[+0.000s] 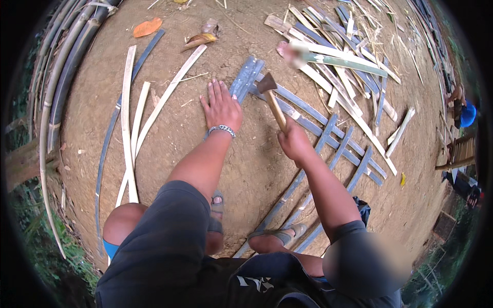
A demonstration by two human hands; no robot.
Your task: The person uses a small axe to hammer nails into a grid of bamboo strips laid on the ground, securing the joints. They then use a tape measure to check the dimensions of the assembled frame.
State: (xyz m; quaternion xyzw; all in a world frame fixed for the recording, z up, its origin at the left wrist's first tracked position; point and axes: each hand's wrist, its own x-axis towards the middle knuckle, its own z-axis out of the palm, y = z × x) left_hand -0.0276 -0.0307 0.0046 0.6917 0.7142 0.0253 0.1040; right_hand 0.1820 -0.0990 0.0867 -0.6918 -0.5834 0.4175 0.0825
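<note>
My right hand point(296, 140) is closed round the wooden handle of a small hatchet point(266, 83). The hatchet's dark, wedge-shaped head overlaps the crossing grey-blue bamboo strips point(298, 117) in this view; whether it touches them I cannot tell. With fingers stretched out and palm down, my left hand point(224, 105) rests at the lower end of a short stretch of grey-blue strips point(246, 77). Its thumb side meets their edge. Several more dark strips point(304, 182) cross the long ones at the right like a lattice and run down past my sandalled feet.
Pale split strips point(127, 118) and a long dark strip point(105, 149) lie left on the dirt. A pile of split bamboo point(344, 66) covers the far right. Whole poles point(64, 77) line the left edge. A person in a blue cap point(468, 114) is at the right edge.
</note>
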